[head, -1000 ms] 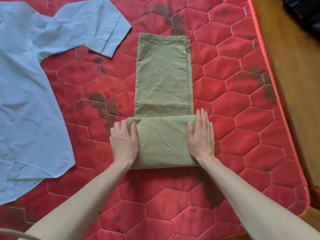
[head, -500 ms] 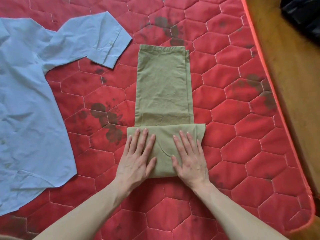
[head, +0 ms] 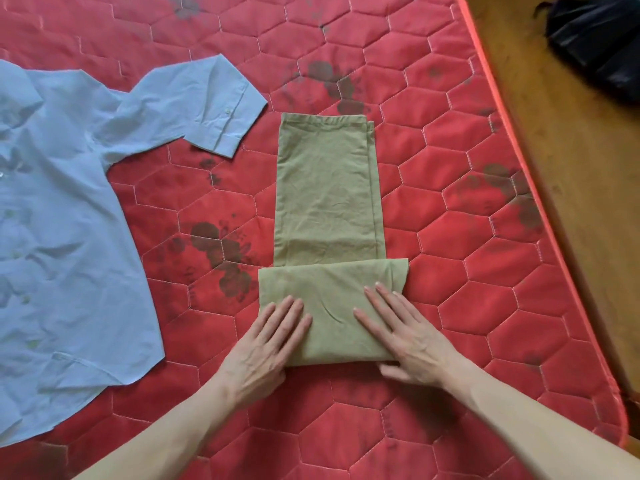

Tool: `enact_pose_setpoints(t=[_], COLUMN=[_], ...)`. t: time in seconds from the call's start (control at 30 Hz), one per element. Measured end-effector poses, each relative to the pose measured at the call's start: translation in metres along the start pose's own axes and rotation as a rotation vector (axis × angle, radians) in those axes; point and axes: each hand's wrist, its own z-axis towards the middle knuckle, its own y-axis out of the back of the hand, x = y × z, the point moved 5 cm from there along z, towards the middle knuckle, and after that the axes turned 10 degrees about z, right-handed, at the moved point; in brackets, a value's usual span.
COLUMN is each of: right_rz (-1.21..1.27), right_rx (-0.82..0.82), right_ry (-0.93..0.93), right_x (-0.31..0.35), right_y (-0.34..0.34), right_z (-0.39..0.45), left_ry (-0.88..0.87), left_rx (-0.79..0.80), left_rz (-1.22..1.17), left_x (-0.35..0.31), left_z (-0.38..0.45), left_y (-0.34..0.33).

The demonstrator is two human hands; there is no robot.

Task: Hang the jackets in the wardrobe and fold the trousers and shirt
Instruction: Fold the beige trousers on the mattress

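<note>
Mattress (head: 433,306) first: a red quilted bed surface in a hexagon pattern, marked with dark stains, is seen filling the view, with a wooden floor (head: 554,150) to the right and a dark bundle (head: 599,46) lying on it, too blurred to be identified. Shirt (head: 69,237) next: pale blue, spread open and unfolded on the left of the mattress, one sleeve stretched toward the middle. Trousers (head: 329,209) are laid lengthwise at the centre, olive green, legs stacked, the near end already turned up into a wider folded band. Both hands are pressed flat on that band, fingers straight, nothing gripped: the left hand (head: 270,344) at its near left corner, the right hand (head: 408,334) at its near right edge. By judgement, the trouser fold is partly done, with the long leg section not yet folded; the shirt is untouched. No jackets or wardrobe are shown, so that part cannot be judged. No brand, label or readable writing is visible.
</note>
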Motion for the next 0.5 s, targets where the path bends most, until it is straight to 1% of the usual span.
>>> enact_pose_setpoints(t=[0.17,0.23,0.3,0.4,0.47,0.5], right_rz=[0.064,0.124,0.184,0.338,0.456,0.52], right_rx=[-0.015,-0.041,-0.1,-0.248,-0.326,-0.365], right_ry=[-0.078,-0.083,-0.066,-0.073,-0.126,-0.167], right_x=[0.011,0.012,0.01,0.01,0.013,0.014], right_y=[0.001,0.006,0.017,0.042,0.056,0.06], right_z=[0.007,0.005,0.002,-0.007,-0.018,-0.025], left_ry=[0.197,0.235,0.225,0.216,0.238,0.259], left_rx=[0.122,0.106,0.061,0.037,0.045,0.022], left_rz=[-0.08,-0.14,-0.215,-0.411,-0.6,-0.714], left_x=[-0.025,-0.023,-0.013,0.01,0.024,0.03], left_z=[0.016,0.021,0.023,0.016,0.004,-0.002], left_y=[0.016,0.026,0.038,0.063,0.076,0.082])
